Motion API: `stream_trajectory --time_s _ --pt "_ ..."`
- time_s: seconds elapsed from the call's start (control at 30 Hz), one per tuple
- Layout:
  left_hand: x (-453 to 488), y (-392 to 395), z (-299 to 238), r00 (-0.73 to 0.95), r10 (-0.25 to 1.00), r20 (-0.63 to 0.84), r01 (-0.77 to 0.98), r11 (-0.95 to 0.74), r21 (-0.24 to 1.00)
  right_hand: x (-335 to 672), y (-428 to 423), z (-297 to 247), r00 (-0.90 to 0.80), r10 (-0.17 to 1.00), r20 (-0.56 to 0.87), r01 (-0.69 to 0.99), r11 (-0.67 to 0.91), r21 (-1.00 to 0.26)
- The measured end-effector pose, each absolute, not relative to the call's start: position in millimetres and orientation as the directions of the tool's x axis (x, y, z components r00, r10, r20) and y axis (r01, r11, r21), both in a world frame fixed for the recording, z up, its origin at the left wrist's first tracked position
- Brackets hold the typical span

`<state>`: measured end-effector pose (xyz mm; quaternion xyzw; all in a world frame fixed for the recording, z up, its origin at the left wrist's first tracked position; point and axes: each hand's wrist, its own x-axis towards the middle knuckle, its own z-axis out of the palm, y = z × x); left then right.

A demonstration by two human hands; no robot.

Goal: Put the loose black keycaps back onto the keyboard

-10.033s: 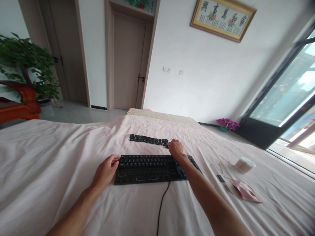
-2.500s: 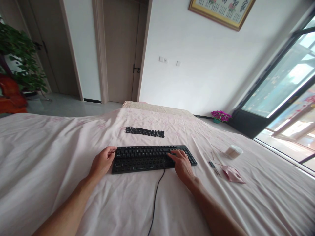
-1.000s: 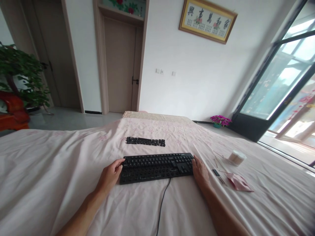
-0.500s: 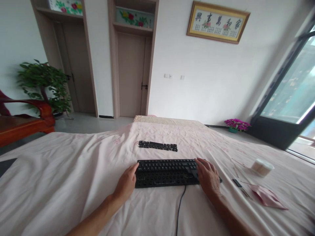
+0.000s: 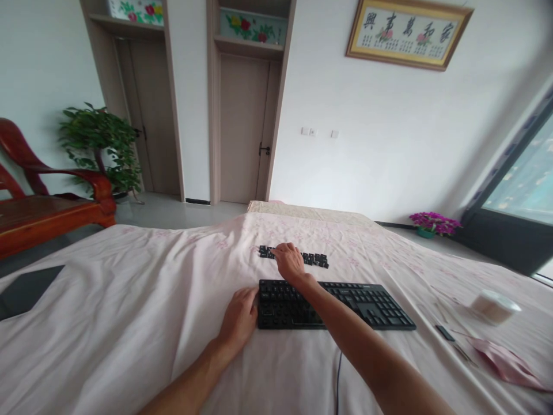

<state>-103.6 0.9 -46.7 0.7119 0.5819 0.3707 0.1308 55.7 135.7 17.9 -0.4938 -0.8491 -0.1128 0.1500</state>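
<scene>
A black keyboard lies on the pink cloth, its lower left area showing bare sockets without caps. At its left edge is my left hand, fingers curled against the frame. Beyond the keyboard, loose black keycaps lie in rows. Over the left part of those rows reaches my right hand, fingers bent down among the caps. Its fingertips are partly hidden, so whatever is between them cannot be made out. My right forearm crosses above the keyboard and hides part of its middle.
A cable runs from the keyboard towards me. On the right are a white round container, a small dark-handled tool and a pink cloth piece. A dark flat object lies at the left.
My right hand has left the keyboard's right side and moved left and forward to the loose keycaps. My left hand stays at the left edge. The view has swung slightly left.
</scene>
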Motion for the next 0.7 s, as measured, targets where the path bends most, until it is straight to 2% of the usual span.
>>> stream_trajectory --time_s 0.13,0.7 --pt "-103.3 -0.3 -42.2 0.042 0.934 0.354 0.722 -0.273 0.636 31.1 157.1 13.0 -0.471 0.829 0.302 0.879 0.468 0.084" --pt "-101.9 -0.2 -38.9 0.018 0.937 0.349 0.719 -0.254 0.647 1.7 178.3 -4.6 -0.486 0.826 0.284 0.869 0.493 0.055"
